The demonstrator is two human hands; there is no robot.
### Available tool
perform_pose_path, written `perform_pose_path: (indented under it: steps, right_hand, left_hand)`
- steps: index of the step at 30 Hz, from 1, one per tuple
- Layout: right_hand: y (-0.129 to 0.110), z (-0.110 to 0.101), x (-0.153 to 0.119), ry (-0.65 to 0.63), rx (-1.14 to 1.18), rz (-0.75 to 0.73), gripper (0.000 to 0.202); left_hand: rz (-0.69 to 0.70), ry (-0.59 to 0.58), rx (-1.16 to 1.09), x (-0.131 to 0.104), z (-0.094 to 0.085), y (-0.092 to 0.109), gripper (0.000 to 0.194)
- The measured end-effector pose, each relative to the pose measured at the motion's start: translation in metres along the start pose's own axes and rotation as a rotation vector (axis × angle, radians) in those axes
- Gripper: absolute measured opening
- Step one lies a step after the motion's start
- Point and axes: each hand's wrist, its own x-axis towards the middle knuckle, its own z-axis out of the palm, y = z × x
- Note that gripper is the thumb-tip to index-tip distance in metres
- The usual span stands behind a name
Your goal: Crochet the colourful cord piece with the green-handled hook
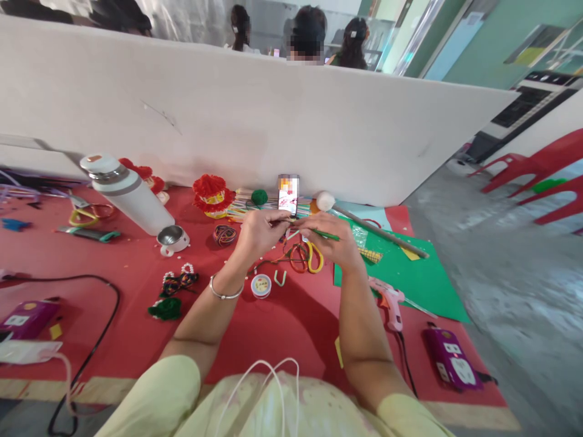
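Both hands meet above the middle of the red-covered table. My left hand (264,230) is closed in a pinch, and what sits between its fingertips is too small to make out. A thin green stick (328,235) lies in my right hand (334,240), whose fingers are closed around it with its tip near the left fingertips. Just below the hands are yellow and red-handled scissors (314,257) and dark cord. Closer to me rest a round white spool (261,285) and a pale U-shaped piece (280,278). Behind the hands a lit phone (288,194) leans against the white partition.
On the left stand a white thermos (127,194) and a small cup (173,240), beside a multicoloured yarn ball (224,235). To the right are a pink glue gun (387,300), green sheet (428,285) and purple power box (450,358). People sit beyond the partition (228,115).
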Motion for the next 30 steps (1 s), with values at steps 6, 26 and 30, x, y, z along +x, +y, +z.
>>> perform_pose_path:
  steps: [6, 26, 30]
  right_hand:
    - [0.003, 0.027, -0.001, 0.16, -0.424, -0.287, 0.034]
    - [-0.011, -0.002, -0.006, -0.032, 0.51, 0.357, 0.02]
    - [0.01, 0.027, -0.006, 0.139, 0.823, 0.375, 0.039]
  left_hand:
    - [-0.217, 0.125, -0.401, 0.003, 0.0, 0.014, 0.03]
    - [-0.337, -0.49, -0.587, 0.008, -0.026, 0.011, 0.021]
    - [-0.354, -0.425, -0.759, 0.009, -0.026, 0.012, 0.018]
